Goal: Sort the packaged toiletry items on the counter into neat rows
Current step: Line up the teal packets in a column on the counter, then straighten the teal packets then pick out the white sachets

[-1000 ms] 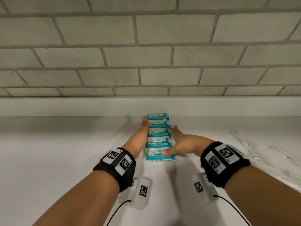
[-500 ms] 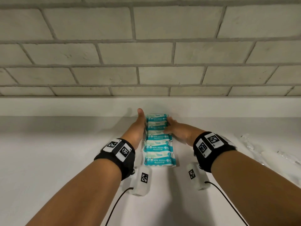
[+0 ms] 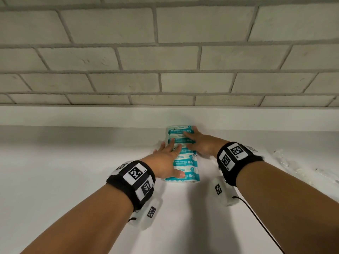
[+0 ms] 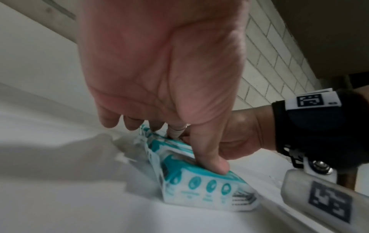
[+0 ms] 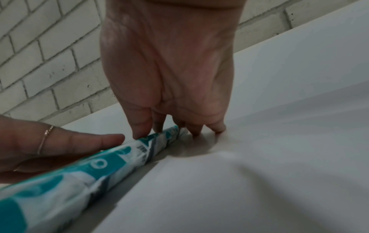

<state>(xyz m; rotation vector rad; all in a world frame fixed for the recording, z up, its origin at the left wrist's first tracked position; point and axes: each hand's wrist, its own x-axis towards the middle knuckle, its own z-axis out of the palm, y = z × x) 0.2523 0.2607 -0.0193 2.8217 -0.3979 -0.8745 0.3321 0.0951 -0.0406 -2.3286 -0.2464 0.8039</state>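
Several teal-and-white mini wipes packs [image 3: 185, 162] lie overlapping in one row on the white counter [image 3: 73, 171], running from near me back to the wall ledge. My left hand [image 3: 167, 160] lies flat on the row's left side with straight fingers, its thumb pressing the nearest pack [image 4: 201, 187]. My right hand [image 3: 197, 142] rests open on the far packs from the right, its fingertips [image 5: 139, 134] touching the row's edge [image 5: 99, 164] and the counter beside it.
A clear crinkled plastic wrapper [image 3: 300, 167] lies on the counter at the right. A low white ledge [image 3: 91, 116] and a grey brick wall [image 3: 165, 61] close off the back. A cable [image 3: 264, 226] trails from my right wrist.
My left hand has come from the row's left edge onto the packs, thumb on the nearest one. My right hand has slid farther along the far packs. The row looks straighter.
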